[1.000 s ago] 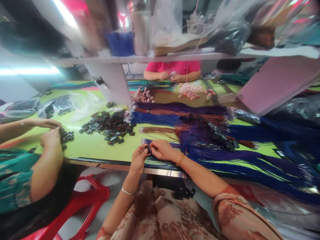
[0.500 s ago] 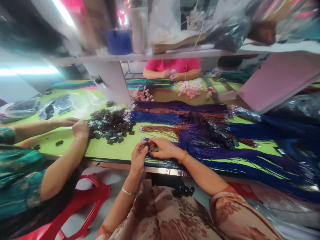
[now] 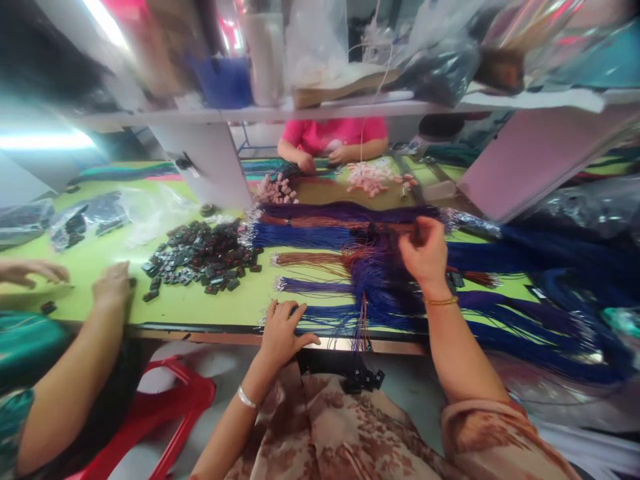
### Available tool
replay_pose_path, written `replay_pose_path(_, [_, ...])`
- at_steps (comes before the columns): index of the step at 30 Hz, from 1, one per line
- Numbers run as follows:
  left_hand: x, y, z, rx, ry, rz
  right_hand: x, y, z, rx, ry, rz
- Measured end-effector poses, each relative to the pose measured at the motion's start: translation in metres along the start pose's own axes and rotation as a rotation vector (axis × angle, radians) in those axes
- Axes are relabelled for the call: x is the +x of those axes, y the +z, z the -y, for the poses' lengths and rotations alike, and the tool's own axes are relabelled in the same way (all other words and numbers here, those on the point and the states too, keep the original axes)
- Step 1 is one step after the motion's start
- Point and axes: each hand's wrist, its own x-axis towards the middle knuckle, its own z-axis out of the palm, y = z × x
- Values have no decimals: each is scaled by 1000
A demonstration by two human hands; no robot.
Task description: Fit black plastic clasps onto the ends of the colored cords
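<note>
My left hand [image 3: 283, 329] lies flat with spread fingers on blue cords [image 3: 320, 312] at the near edge of the green table [image 3: 200, 303]. My right hand [image 3: 426, 255] reaches farther out over the heap of purple, blue and brown cords [image 3: 380, 267], its fingers curled down into the strands near small black tags. What the fingers pinch is hidden among the cords. A pile of small black tags [image 3: 205, 257] lies left of the cords, apart from both hands.
A person in green sits at my left, hands [image 3: 113, 283] on the table near the black pile, beside a red stool [image 3: 165, 407]. Across the table a person in pink [image 3: 333, 137] handles pink pieces [image 3: 375, 180]. A cluttered shelf [image 3: 320, 107] spans above; plastic bags [image 3: 85, 217] lie far left.
My hands have parted: the right one moved up and right into the cord heap, the left dropped flat on the table edge. The neighbour's hands drew back left from the black pile.
</note>
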Motion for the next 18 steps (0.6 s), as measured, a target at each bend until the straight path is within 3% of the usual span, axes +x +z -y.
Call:
replay_pose_path(2, [0,0,0,89,2,18,-5,-13,-33,-246,77,51])
replay_pose_path(5, [2,0,-1,194,-22,59,-16,-29,-59,-362,116,175])
replay_pose_path(7, [3,-1,-1,230,-22,78,-24,-39,-50,-345,77,79])
replay_pose_path(9, [3,-2,-1,233,1,94,-33,-44,-22,-281,-15,-71])
replay_pose_path(10, [4,-3,-1,229,14,100,-38,-43,-3,-196,-74,-72])
replay_pose_path(11, [4,-5,-1,224,26,108,-43,-39,18,-92,-129,2])
replay_pose_path(12, [4,-6,-1,223,33,118,-48,-31,39,20,-203,169])
replay_pose_path(15, [4,-11,-3,241,34,148,-60,12,88,175,-438,781])
replay_pose_path(16, [3,-13,-4,250,31,152,-64,29,99,116,-495,903])
replay_pose_path(18, [0,-16,-5,273,21,139,-69,61,111,-120,-529,979])
